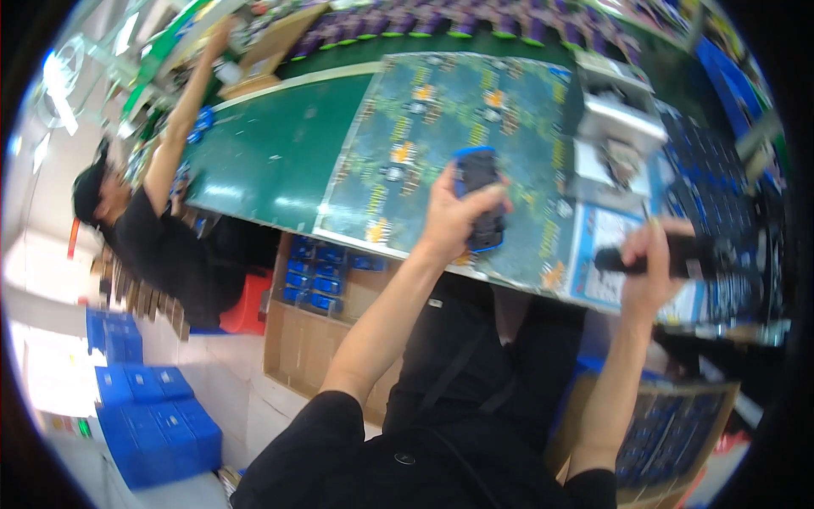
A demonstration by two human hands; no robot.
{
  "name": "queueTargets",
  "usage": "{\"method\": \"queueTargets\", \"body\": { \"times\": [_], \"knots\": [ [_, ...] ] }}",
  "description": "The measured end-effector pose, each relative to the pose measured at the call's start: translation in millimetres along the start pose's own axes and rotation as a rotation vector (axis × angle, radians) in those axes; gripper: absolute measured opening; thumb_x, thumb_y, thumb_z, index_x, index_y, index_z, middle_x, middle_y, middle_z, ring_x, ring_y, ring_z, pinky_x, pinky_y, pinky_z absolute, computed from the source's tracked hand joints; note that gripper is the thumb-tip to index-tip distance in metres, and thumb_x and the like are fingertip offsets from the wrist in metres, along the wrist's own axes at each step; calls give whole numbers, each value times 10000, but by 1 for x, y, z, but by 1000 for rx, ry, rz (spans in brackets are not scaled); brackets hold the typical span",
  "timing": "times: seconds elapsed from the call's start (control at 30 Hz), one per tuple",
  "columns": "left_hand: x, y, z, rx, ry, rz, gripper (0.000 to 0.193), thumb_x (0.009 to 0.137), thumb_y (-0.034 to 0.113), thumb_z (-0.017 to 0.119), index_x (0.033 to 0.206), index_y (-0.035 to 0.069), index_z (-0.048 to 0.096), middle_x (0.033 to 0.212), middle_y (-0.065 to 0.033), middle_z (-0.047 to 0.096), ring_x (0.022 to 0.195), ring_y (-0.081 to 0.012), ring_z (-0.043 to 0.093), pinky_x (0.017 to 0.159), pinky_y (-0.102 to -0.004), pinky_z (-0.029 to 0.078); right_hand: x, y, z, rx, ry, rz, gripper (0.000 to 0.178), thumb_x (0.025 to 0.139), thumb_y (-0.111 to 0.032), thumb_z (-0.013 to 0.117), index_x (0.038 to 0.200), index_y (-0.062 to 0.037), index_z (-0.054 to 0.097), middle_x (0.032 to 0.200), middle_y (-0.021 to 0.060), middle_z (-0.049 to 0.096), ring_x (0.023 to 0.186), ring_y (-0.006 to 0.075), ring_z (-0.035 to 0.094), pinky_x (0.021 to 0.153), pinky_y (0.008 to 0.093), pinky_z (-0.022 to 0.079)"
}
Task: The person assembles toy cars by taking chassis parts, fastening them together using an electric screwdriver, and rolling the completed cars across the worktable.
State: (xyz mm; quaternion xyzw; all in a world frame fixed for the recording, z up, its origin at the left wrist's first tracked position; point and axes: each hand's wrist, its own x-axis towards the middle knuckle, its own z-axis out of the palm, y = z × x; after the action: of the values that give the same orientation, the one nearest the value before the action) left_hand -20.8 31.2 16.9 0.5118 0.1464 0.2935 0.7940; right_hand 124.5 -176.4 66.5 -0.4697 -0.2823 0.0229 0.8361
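While the green, shiny desk (263, 161) stretches ahead and to the left of the left hand (454, 212), a flat patterned sheet (458, 110) lies beneath that hand. Right hand (651, 270): fingers curled round a dark rounded tool (691, 254), held crosswise; working tip unclear. Left hand: partly closed, thumb across an oblong blue-edged part (479, 172), apparently hard plastic, long axis pointing away from the wearer. Part lies left of the right hand, well apart from it.
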Motion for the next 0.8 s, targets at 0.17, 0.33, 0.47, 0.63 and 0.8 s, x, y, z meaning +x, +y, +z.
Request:
{"method": "queueTargets", "body": {
  "times": [0.17, 0.33, 0.47, 0.63, 0.8],
  "knots": [
    [35, 49, -21, 1507, -379, 727, 732, 713, 561, 786, 1227, 85, 574, 971, -62, 579, 900, -237, 595, 798, -405, 481, -1, 4, -20, -53, -64, -39, 77, 911, -41, 576, 905, -20, 502, 653, 48, 495, 527, 119, 486, 557, 253, 432],
    [37, 73, -96, 1851, -580, 772, 777, 744, 696, 640, 1244, 104, 582, 1047, -87, 576, 1019, -268, 563, 953, -451, 410, 2, 2, -23, -65, -64, -56, 85, 909, -52, 580, 908, -35, 497, 643, 37, 467, 530, 123, 480, 559, 258, 430],
    [-14, 159, -200, 2218, -72, 465, 852, 761, 579, 723, 1401, 79, 466, 1464, -178, 407, 1363, -371, 365, 1126, -525, 285, 4, 13, 6, -1, -99, 15, 80, 909, -39, 558, 906, -42, 477, 622, 40, 458, 511, 141, 483, 538, 266, 428],
    [-54, 130, -312, 1943, 732, 464, 693, 830, 446, 724, 1340, 39, 490, 1436, -236, 422, 1314, -401, 410, 1086, -521, 319, 2, 2, -2, -50, -122, -13, 124, 910, -33, 576, 879, -60, 459, 659, 24, 425, 515, 123, 463, 543, 261, 416],
    [-39, 112, -228, 1751, 266, 767, 427, 795, 252, 775, 1118, 23, 615, 1269, -202, 576, 1184, -374, 537, 997, -463, 420, 0, -10, -16, -102, -48, -25, 131, 899, -64, 598, 882, -52, 468, 655, 33, 449, 528, 124, 473, 557, 259, 422]
  ]
}}
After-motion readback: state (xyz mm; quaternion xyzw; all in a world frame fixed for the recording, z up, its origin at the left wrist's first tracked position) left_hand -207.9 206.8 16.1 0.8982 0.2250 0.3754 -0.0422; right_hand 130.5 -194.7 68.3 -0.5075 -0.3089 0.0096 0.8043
